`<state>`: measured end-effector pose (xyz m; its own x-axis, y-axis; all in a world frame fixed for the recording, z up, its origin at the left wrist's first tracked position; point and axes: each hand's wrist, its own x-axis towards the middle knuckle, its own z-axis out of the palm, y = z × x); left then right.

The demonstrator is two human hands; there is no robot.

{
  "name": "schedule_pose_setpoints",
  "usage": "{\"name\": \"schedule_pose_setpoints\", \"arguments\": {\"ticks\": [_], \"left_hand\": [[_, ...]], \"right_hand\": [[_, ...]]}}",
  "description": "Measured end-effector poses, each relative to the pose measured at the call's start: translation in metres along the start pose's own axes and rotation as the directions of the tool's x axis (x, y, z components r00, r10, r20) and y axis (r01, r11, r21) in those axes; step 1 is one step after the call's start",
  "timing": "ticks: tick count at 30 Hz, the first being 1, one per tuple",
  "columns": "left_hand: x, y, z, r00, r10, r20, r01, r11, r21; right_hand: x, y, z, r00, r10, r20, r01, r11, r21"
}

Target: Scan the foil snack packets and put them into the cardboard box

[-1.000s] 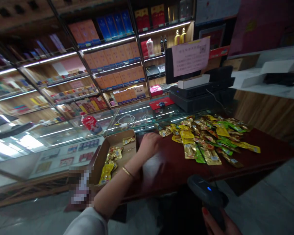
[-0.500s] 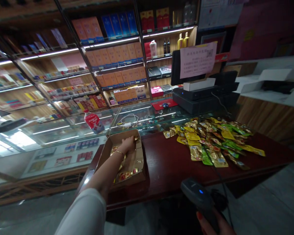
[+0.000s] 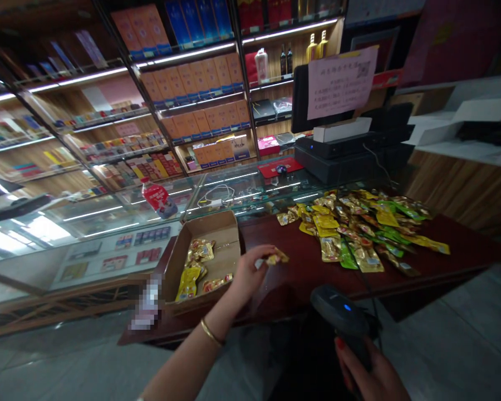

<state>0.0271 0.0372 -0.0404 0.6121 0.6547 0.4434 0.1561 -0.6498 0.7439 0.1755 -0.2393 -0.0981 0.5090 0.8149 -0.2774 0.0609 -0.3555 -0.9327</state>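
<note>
My left hand (image 3: 253, 273) pinches a small gold snack packet (image 3: 278, 257) between thumb and fingers, above the dark red table (image 3: 271, 295) just right of the cardboard box (image 3: 229, 228). Inside that box lie several gold packets (image 3: 201, 250) and a yellow packet (image 3: 187, 283). My right hand (image 3: 365, 367) grips the handle of a black barcode scanner (image 3: 340, 309) at the lower right; a blue light glows on its top. Across the right part of the table spreads a heap of gold, yellow and green snack packets (image 3: 359, 228).
Behind the table runs a glass display counter (image 3: 209, 192) with a red-labelled bottle (image 3: 158, 197) on it. A monitor with a pink paper sign (image 3: 338, 83) stands at the back right. The scanner's cable (image 3: 374, 295) trails by the packet heap. Shelves of boxes line the wall.
My left hand has come out of the cardboard box with a gold packet and moved right, towards the scanner. The right hand still holds the scanner. The view has tilted slightly down.
</note>
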Motion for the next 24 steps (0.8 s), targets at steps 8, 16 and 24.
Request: {"name": "schedule_pose_setpoints", "arguments": {"ticks": [8, 16, 24], "left_hand": [[-0.041, -0.045, 0.085, 0.993, -0.118, -0.025, 0.118, 0.992, 0.038], [-0.041, -0.038, 0.076, 0.982, -0.186, 0.031, 0.189, 0.974, -0.129], [-0.037, -0.028, 0.081, 0.957, -0.289, 0.002, 0.285, 0.943, -0.172]], "right_hand": [[-0.001, 0.015, -0.006, 1.0, -0.013, 0.003, 0.013, 0.999, 0.044], [0.009, 0.012, 0.003, 0.999, -0.03, 0.032, 0.027, 0.997, 0.079], [0.014, -0.01, 0.015, 0.998, -0.061, 0.034, 0.059, 0.997, 0.047]]}}
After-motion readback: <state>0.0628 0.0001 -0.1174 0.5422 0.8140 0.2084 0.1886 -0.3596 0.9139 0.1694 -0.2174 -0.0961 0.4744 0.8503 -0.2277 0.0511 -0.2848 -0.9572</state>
